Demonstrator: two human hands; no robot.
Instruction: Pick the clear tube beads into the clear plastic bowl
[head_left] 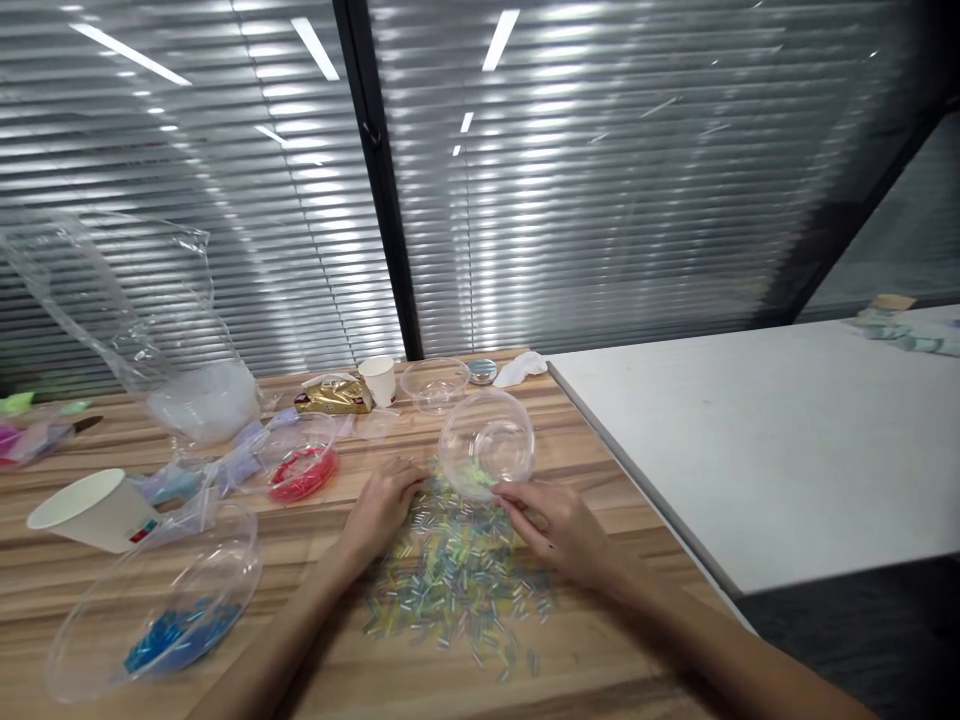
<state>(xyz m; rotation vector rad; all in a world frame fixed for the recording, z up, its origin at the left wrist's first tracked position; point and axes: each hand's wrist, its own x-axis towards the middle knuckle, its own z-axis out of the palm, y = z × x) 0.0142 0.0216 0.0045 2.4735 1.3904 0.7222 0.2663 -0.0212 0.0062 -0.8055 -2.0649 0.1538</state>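
A loose pile of short tubular pieces in clear, yellow, green and blue (457,570) is spread over the wooden table between my arms. My right hand (559,525) pinches the rim of a clear plastic bowl (517,440), which is tilted above the far end of the pile. Some yellow-green pieces (474,474) show low in this bowl. At the pile's far left edge is my left hand (386,505), its fingers curled together close to the table. Whatever its fingertips may hold is too small to make out.
Left are a clear bowl of blue pieces (244,565), another with red pieces (321,430), a tipped paper cup (82,505) and a large plastic bag (202,400). Behind stand a gold packet (337,395), an upright paper cup (379,380) and a clear bowl (435,385). A white table (750,440) adjoins right.
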